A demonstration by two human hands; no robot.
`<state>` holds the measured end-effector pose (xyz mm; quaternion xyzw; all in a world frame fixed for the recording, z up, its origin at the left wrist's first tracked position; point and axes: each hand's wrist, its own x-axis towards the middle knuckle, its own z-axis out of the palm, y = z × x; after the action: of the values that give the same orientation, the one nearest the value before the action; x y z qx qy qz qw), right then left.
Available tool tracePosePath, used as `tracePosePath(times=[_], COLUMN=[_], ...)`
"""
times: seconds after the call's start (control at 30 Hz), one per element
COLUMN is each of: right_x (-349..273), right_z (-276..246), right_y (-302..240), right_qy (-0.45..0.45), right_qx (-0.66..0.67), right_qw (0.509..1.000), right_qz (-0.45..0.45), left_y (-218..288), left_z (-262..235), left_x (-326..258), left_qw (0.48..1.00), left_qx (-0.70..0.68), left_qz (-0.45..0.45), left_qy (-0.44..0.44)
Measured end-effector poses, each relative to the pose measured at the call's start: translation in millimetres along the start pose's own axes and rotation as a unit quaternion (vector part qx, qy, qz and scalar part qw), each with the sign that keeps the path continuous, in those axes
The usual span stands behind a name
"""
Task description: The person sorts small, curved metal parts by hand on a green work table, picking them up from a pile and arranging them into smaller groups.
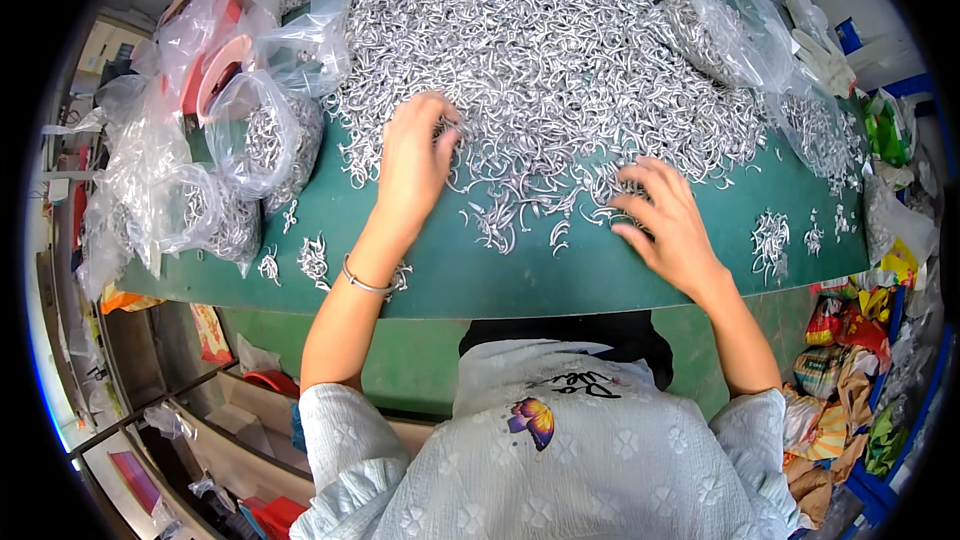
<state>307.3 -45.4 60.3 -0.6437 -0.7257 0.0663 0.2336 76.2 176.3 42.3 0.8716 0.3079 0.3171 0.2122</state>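
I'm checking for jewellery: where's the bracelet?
In the head view, left of centre, the bracelet is around the left forearm, below the left hand, beside a few metal pieces.

The one view here looks out from the head, steeply down past the shirt (620,480), close above the left hand (415,145) and right hand (665,225), facing across the worktop (440,275), whose front edge bends.

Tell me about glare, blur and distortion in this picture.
Head view: the table bows along its near edge, and the picture's corners are black; head view: bright glints fleck the metal pieces, with glare on the clear bags; head view: the hands look slightly soft.
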Motion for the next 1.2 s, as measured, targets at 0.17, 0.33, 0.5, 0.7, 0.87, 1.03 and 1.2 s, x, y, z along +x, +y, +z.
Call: tracePosePath(times=[0.17,0.33,0.5,0.7,0.87,1.03,1.2], right_x=[68,99,80,67,33,-29,-145], right_z=[15,33,9,-17,-21,-66,-122], right_y=[19,38,46,42,52,64,130], right_qy=[0.128,0.073,0.132,0.001,-0.008,0.099,0.254], right_qx=[0.034,-0.066,0.341,0.608,0.587,0.396,0.178], right_qw=[0.990,0.994,0.908,0.731,0.761,0.853,0.839], right_qz=[0.036,0.050,0.205,0.309,0.277,0.325,0.447], left_y=[-1,24,39,51,73,66,59], left_z=[4,-9,-24,-22,-19,-21,-20], left_x=[10,7,-7,-18,-26,-43,-57], left_qw=[0.921,0.838,0.770,0.735,0.740,0.749,0.742], left_qx=[-0.343,-0.473,-0.555,-0.591,-0.574,-0.573,-0.587], left_qz=[-0.176,-0.270,-0.311,-0.320,-0.335,-0.324,-0.315], left_qy=[0.047,-0.043,-0.047,-0.089,-0.102,-0.076,-0.067])
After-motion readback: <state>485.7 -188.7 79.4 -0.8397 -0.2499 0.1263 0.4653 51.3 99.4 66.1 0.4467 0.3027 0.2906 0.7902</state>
